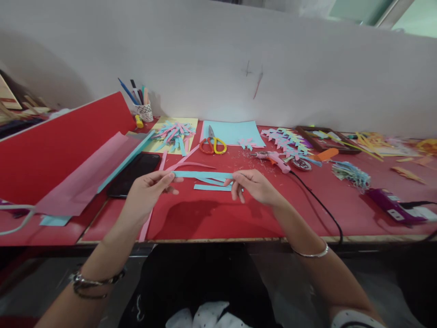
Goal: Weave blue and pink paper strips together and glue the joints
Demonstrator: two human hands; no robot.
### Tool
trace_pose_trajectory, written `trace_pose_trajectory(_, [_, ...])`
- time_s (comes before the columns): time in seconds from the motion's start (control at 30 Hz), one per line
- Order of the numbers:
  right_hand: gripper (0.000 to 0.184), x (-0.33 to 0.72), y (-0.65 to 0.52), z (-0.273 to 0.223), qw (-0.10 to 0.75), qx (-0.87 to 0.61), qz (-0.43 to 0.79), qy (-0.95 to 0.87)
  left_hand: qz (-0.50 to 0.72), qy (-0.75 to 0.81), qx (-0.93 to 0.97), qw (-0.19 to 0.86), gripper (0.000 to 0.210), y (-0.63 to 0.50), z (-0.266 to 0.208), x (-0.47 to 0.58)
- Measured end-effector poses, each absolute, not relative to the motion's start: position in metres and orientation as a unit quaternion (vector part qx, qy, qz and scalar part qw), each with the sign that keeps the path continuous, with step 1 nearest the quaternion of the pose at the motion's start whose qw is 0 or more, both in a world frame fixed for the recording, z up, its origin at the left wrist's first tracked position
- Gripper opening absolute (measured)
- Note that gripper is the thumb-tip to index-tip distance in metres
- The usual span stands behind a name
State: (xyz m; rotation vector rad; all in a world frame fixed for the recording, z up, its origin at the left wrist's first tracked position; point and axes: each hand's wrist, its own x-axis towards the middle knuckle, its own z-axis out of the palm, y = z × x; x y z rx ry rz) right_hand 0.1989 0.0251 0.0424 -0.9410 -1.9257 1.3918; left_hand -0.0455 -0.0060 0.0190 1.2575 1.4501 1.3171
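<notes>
A light blue paper strip (204,175) is stretched level between my two hands, above the red table. My left hand (153,186) pinches its left end between thumb and finger. The right end sits in a pinch of my right hand (251,184), whose other fingers hang down. Just beneath, more blue paper strips (212,187) lie on the table, partly hidden by the held strip and my right fingers. Pink paper strips (196,164) rest behind and beside my left hand. Scissors (213,145) with red and yellow handles lie beyond, on a blue sheet (235,132).
A black phone (134,175) and pink paper (82,177) lie left, near a pen cup (145,112). Cut pieces (175,135) are heaped on yellow paper. On the right are a pink glue gun (275,160) with a trailing cord, folded paper chains (287,140) and a purple power strip (392,207).
</notes>
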Motion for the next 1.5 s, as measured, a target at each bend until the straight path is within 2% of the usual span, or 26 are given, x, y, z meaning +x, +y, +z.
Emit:
trace_pose_trajectory(0.3, [0.052,0.195,0.023,0.042,0.288,-0.378,0.506,-0.720,0.541,0.573,0.489,0.375,0.024,-0.011,0.025,-0.044])
trace_pose_trajectory(0.47, [0.052,0.197,0.021,0.040,0.274,-0.406,0.458,-0.742,0.527,0.585,0.497,0.365,0.025,-0.013,0.026,-0.043])
trace_pose_trajectory(0.57, [0.050,0.199,0.020,0.038,0.255,-0.420,0.425,-0.760,0.499,0.597,0.521,0.350,0.026,-0.013,0.025,-0.045])
trace_pose_trajectory(0.67, [0.047,0.201,0.021,0.036,0.211,-0.439,0.403,-0.775,0.417,0.619,0.575,0.336,0.030,-0.013,0.025,-0.050])
trace_pose_trajectory(0.77, [0.045,0.203,0.023,0.034,0.149,-0.458,0.366,-0.796,0.328,0.647,0.635,0.266,0.038,-0.016,0.025,-0.059])
trace_pose_trajectory(0.93, [0.045,0.205,0.025,0.031,0.082,-0.525,0.292,-0.795,0.182,0.733,0.655,0.033,0.040,-0.020,0.020,-0.073])
trace_pose_trajectory(1.07, [0.045,0.204,0.024,0.031,0.013,-0.593,0.160,-0.789,0.085,0.710,0.692,-0.098,0.044,-0.015,0.010,-0.076])
trace_pose_trajectory(1.17, [0.043,0.204,0.023,0.031,-0.045,-0.622,0.083,-0.777,0.054,0.710,0.693,-0.112,0.042,-0.009,0.004,-0.075])
trace_pose_trajectory(1.27, [0.047,0.203,0.022,0.032,-0.070,-0.634,0.062,-0.768,0.047,0.719,0.684,-0.114,0.038,-0.005,0.003,-0.074])
trace_pose_trajectory(1.4, [0.052,0.200,0.019,0.033,-0.072,-0.663,0.028,-0.745,0.044,0.715,0.691,-0.096,0.032,-0.001,0.006,-0.075])
trace_pose_trajectory(1.5, [0.048,0.197,0.013,0.036,-0.039,-0.679,-0.014,-0.733,0.065,0.714,0.690,-0.100,0.030,-0.003,0.015,-0.072])
